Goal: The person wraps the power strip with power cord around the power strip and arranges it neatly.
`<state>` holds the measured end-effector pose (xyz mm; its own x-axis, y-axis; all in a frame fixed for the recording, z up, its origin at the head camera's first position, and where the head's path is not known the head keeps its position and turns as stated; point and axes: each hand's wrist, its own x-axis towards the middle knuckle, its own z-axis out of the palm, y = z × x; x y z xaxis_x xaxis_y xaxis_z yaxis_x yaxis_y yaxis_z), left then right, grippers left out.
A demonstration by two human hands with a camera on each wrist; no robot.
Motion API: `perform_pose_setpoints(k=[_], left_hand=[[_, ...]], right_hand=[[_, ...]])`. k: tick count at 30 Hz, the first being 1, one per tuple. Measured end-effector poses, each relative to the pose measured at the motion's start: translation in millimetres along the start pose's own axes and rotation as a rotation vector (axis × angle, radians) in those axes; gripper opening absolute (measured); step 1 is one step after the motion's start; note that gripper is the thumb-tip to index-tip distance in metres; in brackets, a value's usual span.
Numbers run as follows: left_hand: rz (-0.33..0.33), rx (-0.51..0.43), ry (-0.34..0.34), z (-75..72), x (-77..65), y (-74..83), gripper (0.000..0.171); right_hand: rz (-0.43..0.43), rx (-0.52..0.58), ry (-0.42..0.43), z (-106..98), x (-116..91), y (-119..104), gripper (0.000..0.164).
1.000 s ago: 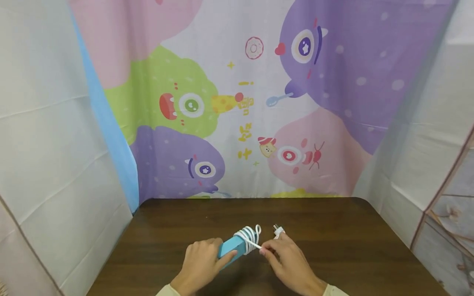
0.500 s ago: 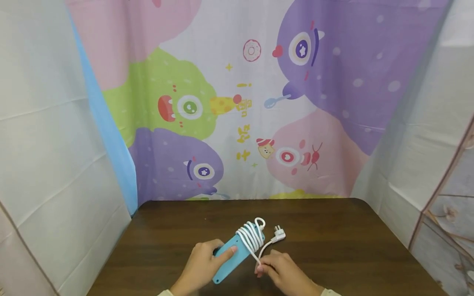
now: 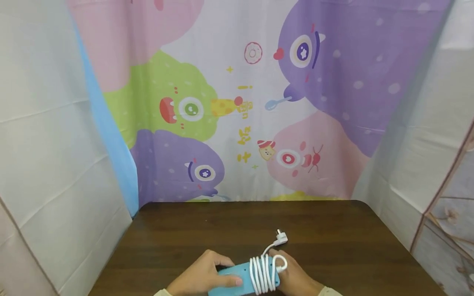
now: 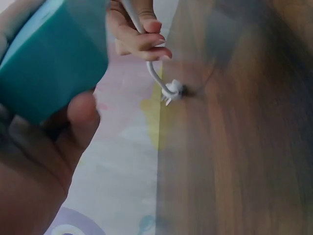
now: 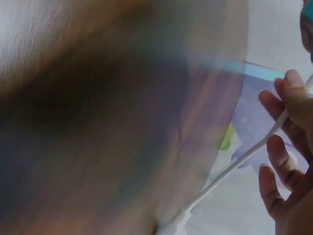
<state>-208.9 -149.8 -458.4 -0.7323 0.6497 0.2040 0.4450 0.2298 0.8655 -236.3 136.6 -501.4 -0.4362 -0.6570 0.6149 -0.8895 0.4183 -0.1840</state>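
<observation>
A light-blue power strip [image 3: 237, 272] is held up low in the head view, with its white cord [image 3: 263, 274] wound several turns round its right end. My left hand [image 3: 201, 273] grips the other end, thumb on top; the left wrist view shows this hand [image 4: 39, 166] below the strip [image 4: 63, 56]. Partly hidden behind the wound end, my right hand [image 3: 292, 273] holds the loose length of cord. In the right wrist view the cord [image 5: 220, 177] runs between the thumb and fingers of that hand [image 5: 298, 142]. The white plug [image 3: 281, 238] sticks out beyond it.
A dark brown wooden table [image 3: 177, 230] lies under the hands. Behind it hangs a curtain [image 3: 240, 176] printed with cartoon monsters. Pale cloth panels [image 3: 55, 164] stand at both sides. Much of the right wrist view is blurred.
The power strip has turned to lie flatter and has come nearer me. My right hand has passed from in front of the strip to behind its wound end, carrying the cord round.
</observation>
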Motion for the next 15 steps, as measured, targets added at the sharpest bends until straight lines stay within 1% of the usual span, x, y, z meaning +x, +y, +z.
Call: perform_pose_setpoints(k=[3,4,6,7,9,11,13,15], left_hand=[[0.043,0.026,-0.094,1.7,1.4,1.7,0.012],[0.052,0.045,-0.117,2.6,2.0,2.4,0.013],[0.062,0.13,-0.149,5.1,3.4,3.6,0.017],[0.074,0.198,-0.158,6.8,4.3,3.8,0.019],[0.1,0.368,-0.159,11.2,6.5,4.2,0.021],[0.096,0.517,-0.143,15.4,9.1,3.8,0.026],[0.059,0.608,-0.12,19.0,11.9,2.6,0.028],[0.005,0.659,-0.094,21.5,14.0,1.4,0.033]], right_hand=[[-0.037,0.058,-0.017,-3,4,4,0.012],[-0.044,0.051,-0.024,-4,5,5,0.01],[-0.079,-0.024,-0.018,-5,6,9,0.005],[-0.093,-0.069,-0.007,-6,6,10,0.004],[-0.117,-0.147,0.016,-7,6,12,0.005],[-0.129,-0.207,0.034,-8,5,13,0.007],[-0.115,-0.213,0.035,-10,5,11,0.007],[-0.096,-0.205,0.043,-11,6,8,0.008]])
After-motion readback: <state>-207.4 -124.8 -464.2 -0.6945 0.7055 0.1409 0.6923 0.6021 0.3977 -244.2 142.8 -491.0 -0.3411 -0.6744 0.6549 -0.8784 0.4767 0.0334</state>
